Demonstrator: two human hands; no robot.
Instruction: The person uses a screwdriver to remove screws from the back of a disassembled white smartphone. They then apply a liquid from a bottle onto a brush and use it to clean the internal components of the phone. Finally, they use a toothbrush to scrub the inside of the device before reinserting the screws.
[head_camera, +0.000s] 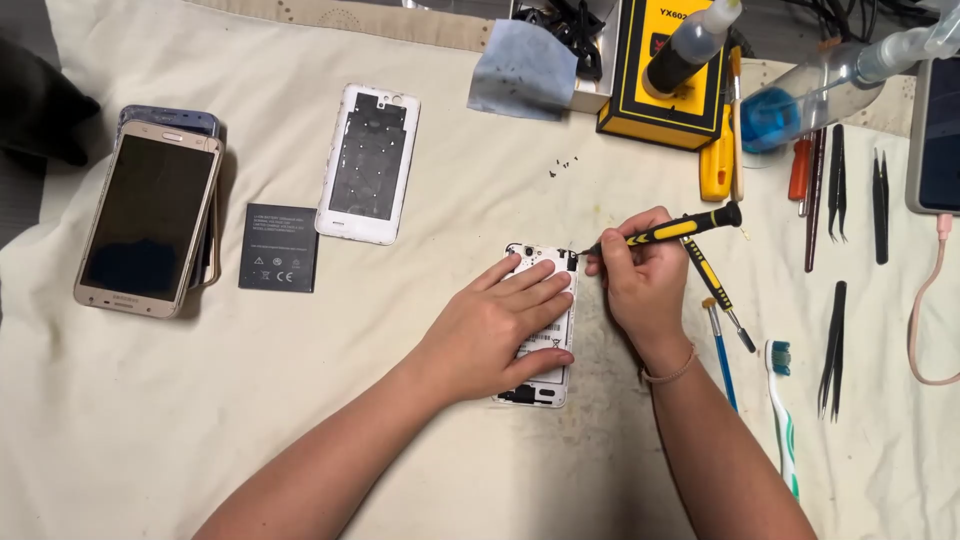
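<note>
A white phone with its back cover off (556, 262) lies on a cream cloth (400, 420). My left hand (500, 325) lies flat on top of it and holds it down, hiding most of its body. My right hand (640, 275) grips a black and yellow screwdriver (672, 230). The tip of the screwdriver touches the phone's top right corner. The removed white back cover (368, 163) and a black battery (278, 247) lie to the upper left.
Two stacked phones (150, 220) sit at far left. Right of my hand lie a second screwdriver (716, 292), a brush (720, 350), a toothbrush (782, 420) and several tweezers (832, 345). A yellow box (660, 75), bottles (800, 95) and tiny screws (562, 165) are at the back.
</note>
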